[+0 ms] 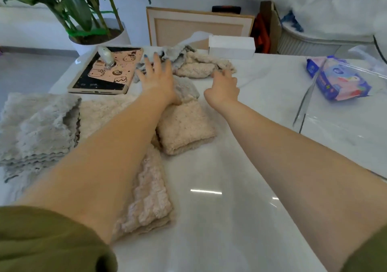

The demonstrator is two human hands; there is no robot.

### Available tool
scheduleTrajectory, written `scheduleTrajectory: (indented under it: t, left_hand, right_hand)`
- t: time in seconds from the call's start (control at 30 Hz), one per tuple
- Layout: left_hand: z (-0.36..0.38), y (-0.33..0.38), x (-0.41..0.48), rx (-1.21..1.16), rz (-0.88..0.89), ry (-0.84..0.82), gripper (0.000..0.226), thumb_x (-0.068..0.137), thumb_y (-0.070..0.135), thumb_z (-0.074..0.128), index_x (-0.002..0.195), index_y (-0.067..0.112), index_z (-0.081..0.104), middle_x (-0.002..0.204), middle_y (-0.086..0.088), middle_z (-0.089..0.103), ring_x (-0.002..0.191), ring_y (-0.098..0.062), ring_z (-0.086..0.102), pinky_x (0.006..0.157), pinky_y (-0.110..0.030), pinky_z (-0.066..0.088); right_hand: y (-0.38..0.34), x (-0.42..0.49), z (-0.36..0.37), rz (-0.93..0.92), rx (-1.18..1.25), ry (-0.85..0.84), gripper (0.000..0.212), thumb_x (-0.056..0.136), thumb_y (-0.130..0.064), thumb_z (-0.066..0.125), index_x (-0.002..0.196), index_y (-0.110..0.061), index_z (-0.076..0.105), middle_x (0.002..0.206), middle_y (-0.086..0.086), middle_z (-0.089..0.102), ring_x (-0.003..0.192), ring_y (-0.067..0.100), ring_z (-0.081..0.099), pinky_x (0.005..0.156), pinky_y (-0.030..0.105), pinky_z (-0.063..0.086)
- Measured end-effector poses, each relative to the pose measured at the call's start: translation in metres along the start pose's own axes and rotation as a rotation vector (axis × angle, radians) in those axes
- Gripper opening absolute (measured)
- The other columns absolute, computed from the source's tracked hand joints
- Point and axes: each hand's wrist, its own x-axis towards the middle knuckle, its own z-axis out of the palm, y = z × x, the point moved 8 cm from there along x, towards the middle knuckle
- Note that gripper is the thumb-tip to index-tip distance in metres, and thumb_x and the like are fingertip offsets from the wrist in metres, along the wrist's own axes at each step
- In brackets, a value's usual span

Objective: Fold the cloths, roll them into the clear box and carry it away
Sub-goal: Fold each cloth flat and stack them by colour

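Both arms reach across the white marble table (219, 177). My left hand (158, 75) is spread flat, fingers straight, over a grey cloth (186, 87) at the far side. My right hand (225, 85) has its fingers bent at the edge of a loose beige cloth (201, 66); whether it grips the cloth is unclear. A folded beige cloth (186, 129) lies between the arms. Another folded beige cloth (150, 198) lies near me. A stack of grey cloths (35, 129) sits at the left. The clear box (343, 112) stands at the right.
A tablet in a pink cartoon case (109, 70) with a small bottle (106, 57) on it lies at the far left. A white carton (231, 46), a potted plant (94, 20) and a wipes pack (341, 79) in the clear box are nearby.
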Motion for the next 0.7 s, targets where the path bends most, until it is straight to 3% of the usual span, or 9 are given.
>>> scheduleTrajectory:
  t: [0.1, 0.23, 0.3, 0.37, 0.43, 0.5, 0.6, 0.7]
  left_hand:
    - [0.005, -0.018, 0.035, -0.007, -0.018, -0.105, 0.142, 0.057, 0.065, 0.079, 0.151, 0.023, -0.018, 0.156, -0.013, -0.028, 0.143, -0.043, -0.016, 0.111, -0.065, 0.003]
    - [0.019, -0.041, 0.079, -0.126, -0.03, -0.229, 0.144, 0.054, 0.057, 0.085, 0.149, 0.03, -0.02, 0.156, -0.012, -0.026, 0.144, -0.043, -0.01, 0.113, -0.064, 0.013]
    - [0.032, -0.043, 0.091, -0.067, 0.035, -0.294, 0.141, 0.057, 0.059, 0.082, 0.148, 0.033, -0.022, 0.159, -0.011, -0.017, 0.146, -0.039, 0.008, 0.114, -0.06, 0.017]
    - [0.044, -0.039, 0.098, -0.118, 0.107, -0.369, 0.133, 0.063, 0.053, 0.083, 0.149, 0.036, -0.017, 0.161, -0.009, -0.006, 0.136, -0.036, 0.036, 0.109, -0.052, 0.033]
    - [0.05, -0.035, 0.102, -0.218, 0.129, -0.429, 0.122, 0.068, 0.043, 0.084, 0.15, 0.039, -0.007, 0.159, -0.008, 0.003, 0.117, -0.036, 0.055, 0.093, -0.046, 0.048]
    - [0.046, -0.031, 0.104, -0.157, 0.138, -0.395, 0.111, 0.072, 0.037, 0.081, 0.15, 0.037, 0.003, 0.156, -0.009, 0.011, 0.119, -0.038, 0.052, 0.092, -0.046, 0.048]
    - [0.03, -0.013, 0.096, -0.116, 0.18, -0.219, 0.077, 0.084, 0.023, 0.071, 0.145, 0.02, 0.025, 0.145, -0.017, 0.031, 0.124, -0.04, 0.042, 0.096, -0.047, 0.04]
    - [0.017, 0.001, 0.082, -0.115, 0.213, -0.047, 0.048, 0.091, 0.01, 0.051, 0.137, 0.017, 0.036, 0.131, -0.021, 0.042, 0.114, -0.043, 0.048, 0.093, -0.048, 0.04]
  right_hand:
    - [-0.018, 0.029, 0.013, -0.008, -0.101, -0.041, 0.059, 0.085, -0.015, 0.055, 0.141, -0.018, 0.036, 0.158, 0.01, 0.008, 0.143, 0.036, 0.01, 0.109, 0.053, 0.024]
    - [-0.04, 0.073, 0.033, -0.099, -0.232, -0.083, 0.075, 0.089, -0.013, 0.055, 0.15, -0.026, 0.015, 0.16, 0.009, -0.009, 0.145, 0.04, -0.006, 0.112, 0.061, 0.011]
    - [-0.047, 0.093, 0.047, -0.183, -0.341, -0.138, 0.085, 0.09, -0.017, 0.055, 0.152, -0.036, -0.001, 0.16, 0.008, -0.015, 0.144, 0.044, -0.005, 0.109, 0.066, 0.014]
    - [-0.052, 0.106, 0.061, -0.276, -0.44, -0.206, 0.087, 0.091, -0.027, 0.055, 0.15, -0.04, -0.007, 0.16, 0.006, -0.014, 0.142, 0.046, 0.009, 0.105, 0.064, 0.023]
    - [-0.053, 0.112, 0.072, -0.338, -0.552, -0.24, 0.081, 0.09, -0.035, 0.055, 0.15, -0.036, 0.001, 0.159, 0.009, 0.001, 0.137, 0.047, 0.02, 0.103, 0.062, 0.03]
    - [-0.056, 0.113, 0.074, -0.373, -0.625, -0.222, 0.071, 0.088, -0.036, 0.056, 0.147, -0.027, 0.017, 0.148, 0.014, 0.022, 0.131, 0.045, 0.027, 0.101, 0.06, 0.034]
    - [-0.063, 0.108, 0.065, -0.408, -0.525, -0.17, 0.054, 0.089, -0.028, 0.054, 0.139, -0.023, 0.035, 0.137, 0.016, 0.037, 0.121, 0.043, 0.039, 0.097, 0.05, 0.038]
    - [-0.061, 0.095, 0.051, -0.394, -0.35, -0.094, 0.037, 0.09, -0.02, 0.047, 0.127, -0.019, 0.047, 0.126, 0.016, 0.043, 0.109, 0.04, 0.048, 0.089, 0.044, 0.04]
